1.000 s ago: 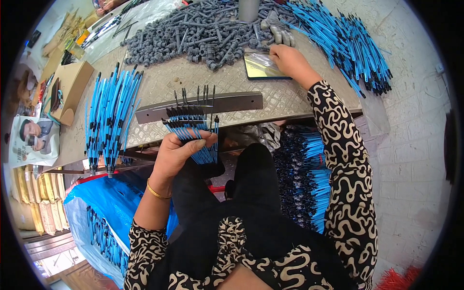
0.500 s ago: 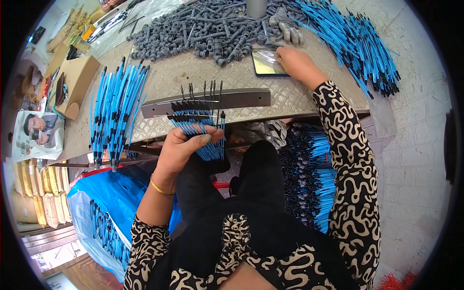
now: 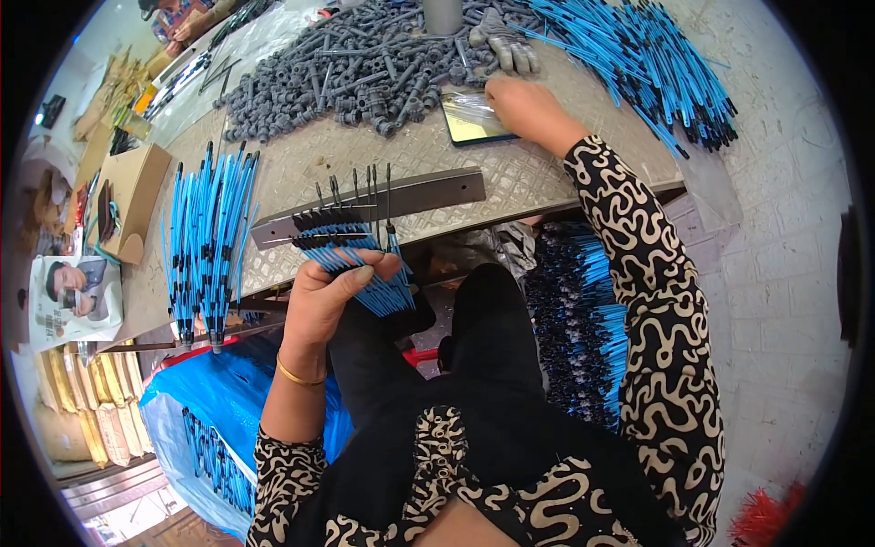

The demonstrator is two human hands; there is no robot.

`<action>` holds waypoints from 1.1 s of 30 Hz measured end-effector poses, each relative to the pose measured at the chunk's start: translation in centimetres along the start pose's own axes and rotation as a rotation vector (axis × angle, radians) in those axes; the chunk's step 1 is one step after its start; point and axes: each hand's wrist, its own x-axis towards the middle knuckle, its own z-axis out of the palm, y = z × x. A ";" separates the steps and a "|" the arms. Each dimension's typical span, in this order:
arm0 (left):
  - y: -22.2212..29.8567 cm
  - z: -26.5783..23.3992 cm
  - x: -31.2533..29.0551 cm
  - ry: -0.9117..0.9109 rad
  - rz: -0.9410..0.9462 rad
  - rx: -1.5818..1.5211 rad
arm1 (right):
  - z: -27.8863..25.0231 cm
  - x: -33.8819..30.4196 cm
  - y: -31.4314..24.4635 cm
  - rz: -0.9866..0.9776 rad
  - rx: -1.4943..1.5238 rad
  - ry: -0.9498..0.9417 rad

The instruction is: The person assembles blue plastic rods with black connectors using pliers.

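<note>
My left hand (image 3: 321, 296) is closed around a bundle of thin blue rods with black ends (image 3: 386, 294), held at the table's front edge. The rods fan out, and several black tips point up and away from me. Farther right, my right hand (image 3: 536, 111) rests over a dark-edged, yellowish flat pad (image 3: 467, 134). Its fingers are bent together at a small pile of thin, clear or silvery strands (image 3: 472, 107) on the pad. Whatever they pinch is hidden.
A dark metal bar (image 3: 428, 193) lies along the table's front. Behind it are a heap of grey plastic fittings (image 3: 337, 87) and a grey glove (image 3: 504, 43). More blue rods (image 3: 211, 237) lie left and right (image 3: 652, 73). A cardboard box (image 3: 137, 196) stands left. Another person (image 3: 187, 23) sits far left.
The view has shifted slightly, so the table's things appear a little to the left. My left hand still holds the rods, and my right hand stays at the pad.
</note>
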 end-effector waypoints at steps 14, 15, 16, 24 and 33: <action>0.0 -0.1 0.0 0.042 -0.033 -0.009 | -0.1 -0.6 0.0 0.081 0.224 0.075; 0.0 -0.1 0.2 0.031 -0.033 -0.010 | 0.1 -0.8 0.1 0.029 0.258 0.111; 0.0 0.0 0.3 0.021 -0.033 -0.011 | 0.2 -0.9 0.3 -0.023 0.291 0.147; 0.3 -0.2 0.1 0.026 -0.037 0.017 | -0.7 -2.4 -7.3 -0.245 0.431 -0.043; 0.6 0.0 0.3 0.027 -0.047 -0.021 | -0.5 -2.6 -8.0 -0.303 0.367 -0.096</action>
